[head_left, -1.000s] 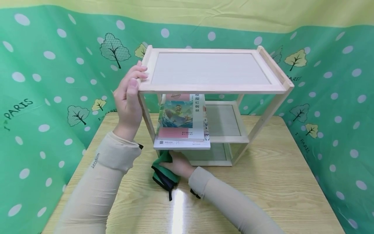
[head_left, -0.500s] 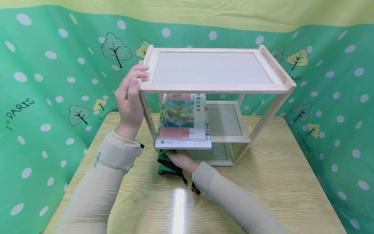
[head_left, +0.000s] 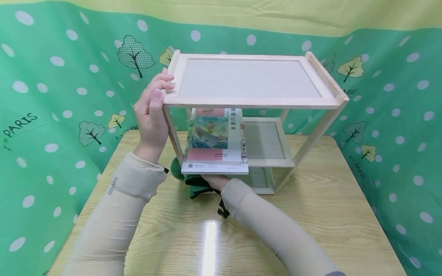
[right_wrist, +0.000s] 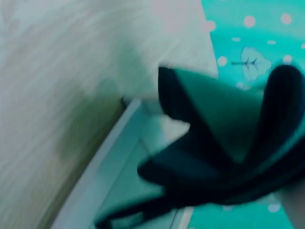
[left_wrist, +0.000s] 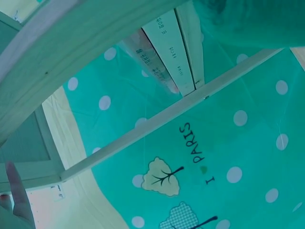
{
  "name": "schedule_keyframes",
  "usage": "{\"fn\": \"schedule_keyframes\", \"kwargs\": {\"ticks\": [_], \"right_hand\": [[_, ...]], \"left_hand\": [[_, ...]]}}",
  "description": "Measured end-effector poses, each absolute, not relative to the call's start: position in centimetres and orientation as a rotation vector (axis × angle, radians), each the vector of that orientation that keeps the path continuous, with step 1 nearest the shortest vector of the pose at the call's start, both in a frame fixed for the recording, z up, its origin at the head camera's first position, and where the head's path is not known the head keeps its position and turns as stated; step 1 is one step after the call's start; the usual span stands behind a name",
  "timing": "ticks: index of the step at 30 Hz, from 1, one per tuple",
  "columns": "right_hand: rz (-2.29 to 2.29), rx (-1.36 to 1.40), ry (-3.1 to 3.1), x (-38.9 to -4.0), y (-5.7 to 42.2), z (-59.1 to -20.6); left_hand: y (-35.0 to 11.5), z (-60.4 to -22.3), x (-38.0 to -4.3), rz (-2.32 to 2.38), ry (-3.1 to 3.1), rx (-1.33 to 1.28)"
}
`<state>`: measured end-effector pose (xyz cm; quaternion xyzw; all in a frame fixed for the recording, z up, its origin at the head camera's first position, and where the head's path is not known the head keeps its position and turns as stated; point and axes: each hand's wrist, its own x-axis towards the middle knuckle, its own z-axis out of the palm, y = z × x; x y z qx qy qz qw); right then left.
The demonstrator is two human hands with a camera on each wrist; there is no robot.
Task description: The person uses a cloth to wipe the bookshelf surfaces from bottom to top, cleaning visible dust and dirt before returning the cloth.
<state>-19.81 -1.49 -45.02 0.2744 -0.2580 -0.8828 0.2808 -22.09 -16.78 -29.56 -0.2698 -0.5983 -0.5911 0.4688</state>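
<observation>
A pale wooden three-tier shelf (head_left: 248,78) stands on the table. My left hand (head_left: 152,109) grips the left end of its top tier, fingers lying over the side rail and thumb at the front corner. Low at the shelf's left side, my right hand (head_left: 214,181) holds a green fabric item with black trim (head_left: 198,190); the books overhead hide part of both. A black strap with a buckle (head_left: 223,210) hangs near the right cuff. In the right wrist view, the blurred green fabric (right_wrist: 219,105) and its black edging are over the bottom tier (right_wrist: 102,162).
Several stacked books (head_left: 210,134) lie on the left of the middle tier and jut out past its front edge. The wooden table (head_left: 165,237) reaches back to a green dotted curtain (head_left: 62,92).
My right hand has pushed the green item farther in, under the books; part of it now shows left of the front post. My left hand keeps its grip on the shelf.
</observation>
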Motion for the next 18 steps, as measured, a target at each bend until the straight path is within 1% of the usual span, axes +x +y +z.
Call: {"fn": "schedule_keyframes", "kwargs": {"ticks": [8, 18], "right_hand": [[-2.334, 0.656, -0.425, -20.4, -1.8, -43.8], [-2.221, 0.545, -0.424, -20.3, -2.5, -43.7]], "left_hand": [[-16.9, -29.5, -22.1, -1.441, -1.452, -0.649], [-16.8, -29.7, -22.3, -1.437, -1.442, -0.679]]}}
